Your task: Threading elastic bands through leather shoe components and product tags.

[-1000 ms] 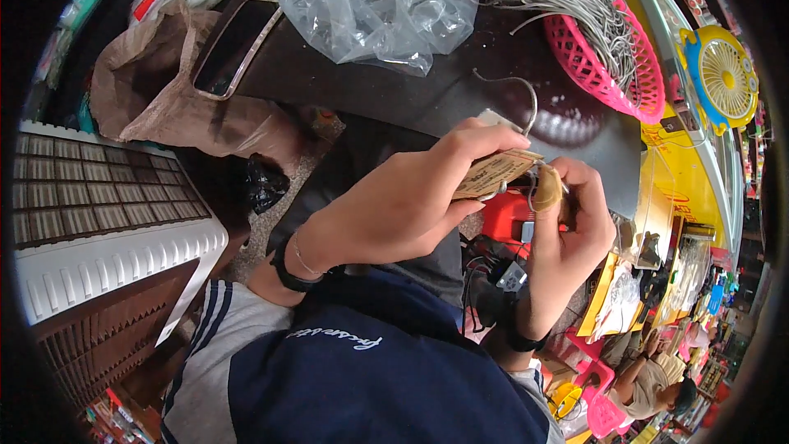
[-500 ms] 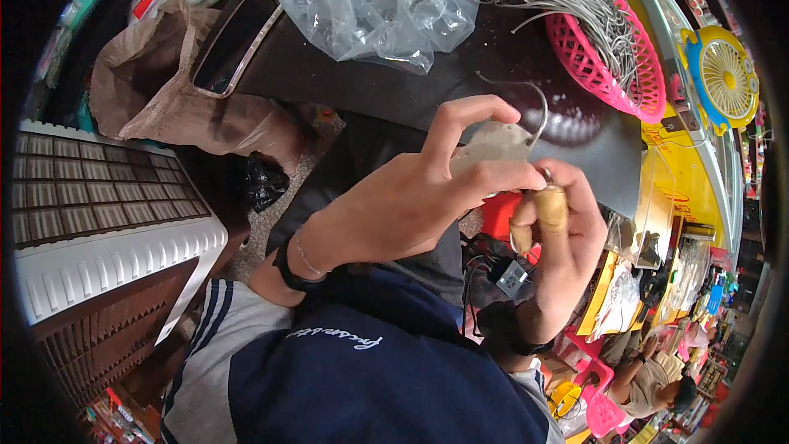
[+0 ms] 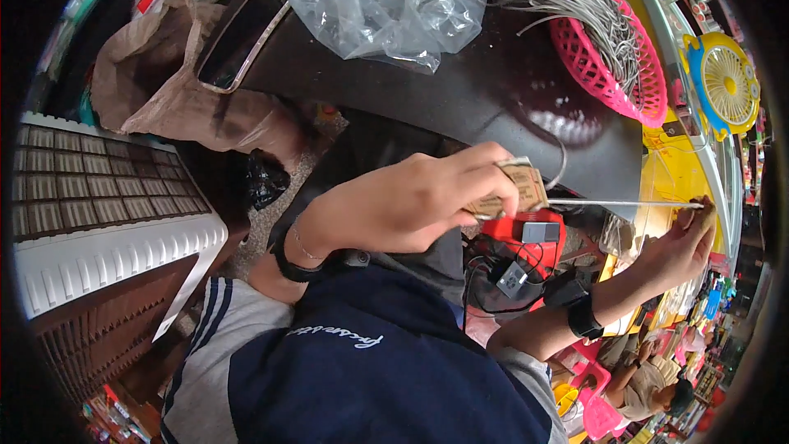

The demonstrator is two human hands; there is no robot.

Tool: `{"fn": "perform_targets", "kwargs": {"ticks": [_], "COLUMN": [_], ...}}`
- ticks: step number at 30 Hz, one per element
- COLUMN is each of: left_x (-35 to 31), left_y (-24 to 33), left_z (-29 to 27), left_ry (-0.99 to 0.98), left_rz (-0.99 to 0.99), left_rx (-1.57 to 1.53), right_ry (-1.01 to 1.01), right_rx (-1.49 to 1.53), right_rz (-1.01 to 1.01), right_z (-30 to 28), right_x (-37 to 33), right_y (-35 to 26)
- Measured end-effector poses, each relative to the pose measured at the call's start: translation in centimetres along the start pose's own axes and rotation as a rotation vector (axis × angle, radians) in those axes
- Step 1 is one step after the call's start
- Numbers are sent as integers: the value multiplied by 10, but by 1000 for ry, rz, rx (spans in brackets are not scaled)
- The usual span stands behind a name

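Observation:
My left hand (image 3: pixel 411 201) pinches a small stack of brown paper tags (image 3: pixel 514 189) in front of my chest. A thin grey wire (image 3: pixel 625 203) runs straight from the tags out to the right. My right hand (image 3: pixel 682 247) grips the far end of that wire between its fingertips, arm stretched out to the right. A curved piece of wire loops up just above the tags. Both wrists wear dark bands.
A dark tabletop (image 3: pixel 460 90) lies ahead with a pink basket of grey wires (image 3: pixel 625 57), a clear plastic bag (image 3: pixel 386 0) and a phone (image 3: pixel 242 37) on a brown bag. A yellow fan (image 3: pixel 723 82) sits right. A white crate (image 3: pixel 99 222) stands left. Red box and cables (image 3: pixel 518 255) rest below.
My right hand has moved away from the tags to the right, drawing the wire out straight. My left hand stays put with the tags.

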State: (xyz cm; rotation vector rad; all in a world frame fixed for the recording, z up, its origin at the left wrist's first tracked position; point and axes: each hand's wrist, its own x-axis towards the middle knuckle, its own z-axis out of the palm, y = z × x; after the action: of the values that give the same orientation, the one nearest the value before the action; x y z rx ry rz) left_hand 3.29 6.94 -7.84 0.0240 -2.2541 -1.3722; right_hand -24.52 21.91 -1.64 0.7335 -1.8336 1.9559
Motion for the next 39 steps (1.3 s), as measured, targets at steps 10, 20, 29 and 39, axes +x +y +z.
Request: {"fn": "perform_targets", "kwargs": {"ticks": [10,20,29,39], "left_x": [1,0,3,0], "left_y": [1,5,-3,-1], "left_z": [3,0,-10,-7], "left_ry": [71,51,195,263], "left_rz": [-9,-94,8,-103], "left_rx": [-25,-36,-188,-683], "right_ry": [-908,-875,-731,-952], "right_rx": [-147,-128,-66,439], "right_rz": [-246,-144,-293,507], "right_z": [59,66,64,60], "right_x": [-104,-121,-118,-128], "right_y": [-50,-54,-44,-53]}}
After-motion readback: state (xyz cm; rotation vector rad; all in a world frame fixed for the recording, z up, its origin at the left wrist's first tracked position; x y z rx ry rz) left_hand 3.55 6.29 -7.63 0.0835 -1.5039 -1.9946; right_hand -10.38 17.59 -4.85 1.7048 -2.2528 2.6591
